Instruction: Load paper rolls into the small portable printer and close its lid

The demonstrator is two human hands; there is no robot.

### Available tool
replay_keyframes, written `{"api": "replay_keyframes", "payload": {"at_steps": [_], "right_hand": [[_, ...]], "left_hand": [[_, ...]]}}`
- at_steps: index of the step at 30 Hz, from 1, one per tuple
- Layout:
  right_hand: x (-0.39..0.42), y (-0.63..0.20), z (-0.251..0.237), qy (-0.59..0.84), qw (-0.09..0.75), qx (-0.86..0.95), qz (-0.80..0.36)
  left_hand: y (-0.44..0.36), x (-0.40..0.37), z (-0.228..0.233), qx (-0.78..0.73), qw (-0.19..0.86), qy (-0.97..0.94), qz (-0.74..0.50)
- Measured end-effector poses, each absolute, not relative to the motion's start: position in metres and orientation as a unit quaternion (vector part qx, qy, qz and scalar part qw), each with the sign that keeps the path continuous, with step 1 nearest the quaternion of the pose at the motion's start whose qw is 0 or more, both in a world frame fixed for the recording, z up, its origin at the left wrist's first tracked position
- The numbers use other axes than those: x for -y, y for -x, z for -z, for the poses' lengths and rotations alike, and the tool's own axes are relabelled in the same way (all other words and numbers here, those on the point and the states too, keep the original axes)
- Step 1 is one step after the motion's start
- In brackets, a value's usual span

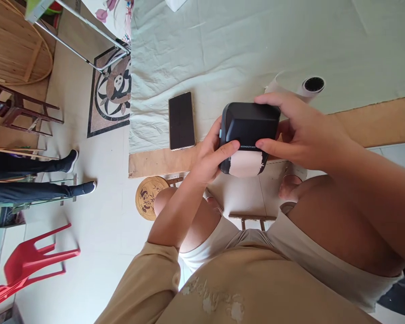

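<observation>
Both hands hold a small black label printer (249,126) above the near edge of the table. My left hand (211,155) grips its left side, thumb on the front lid. My right hand (299,130) wraps the right side and top, thumb on the front by the printed brand name. A strip of white paper (245,164) shows at the printer's lower opening. A white paper roll (308,85) lies on the cloth just behind my right hand.
A dark smartphone (181,120) lies face up on the pale tablecloth (222,49), left of the printer. A round wooden stool (147,197) stands by my knees. At the left are a red plastic chair (30,263) and another person's legs (37,177).
</observation>
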State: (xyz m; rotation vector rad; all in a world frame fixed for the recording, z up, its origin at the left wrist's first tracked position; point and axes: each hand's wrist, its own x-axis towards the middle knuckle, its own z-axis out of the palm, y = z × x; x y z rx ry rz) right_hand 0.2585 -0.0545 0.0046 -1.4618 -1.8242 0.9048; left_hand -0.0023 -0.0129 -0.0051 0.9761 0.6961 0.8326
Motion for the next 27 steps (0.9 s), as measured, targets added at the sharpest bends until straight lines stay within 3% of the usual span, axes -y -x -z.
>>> {"api": "replay_keyframes", "payload": {"at_steps": [8, 14, 18, 21, 25, 27], "right_hand": [[0.064, -0.258, -0.007, 0.534, 0.382, 0.701, -0.278], [0.067, -0.263, -0.008, 0.501, 0.363, 0.739, -0.269], [0.07, -0.264, -0.012, 0.555, 0.38, 0.72, -0.172], [0.073, -0.257, -0.022, 0.603, 0.444, 0.654, -0.106], [0.071, -0.248, -0.036, 0.584, 0.551, 0.581, -0.132], [0.069, -0.249, -0.038, 0.564, 0.556, 0.597, -0.128]], "left_hand": [[-0.009, 0.009, 0.001, -0.354, 0.75, -0.365, -0.422], [-0.009, 0.009, -0.003, -0.39, 0.724, -0.375, -0.428], [-0.01, 0.006, -0.005, -0.365, 0.77, -0.347, -0.393], [-0.007, 0.007, -0.004, -0.341, 0.779, -0.365, -0.379], [-0.001, 0.009, -0.002, -0.323, 0.754, -0.428, -0.379], [0.001, 0.009, -0.001, -0.325, 0.751, -0.439, -0.372]]}}
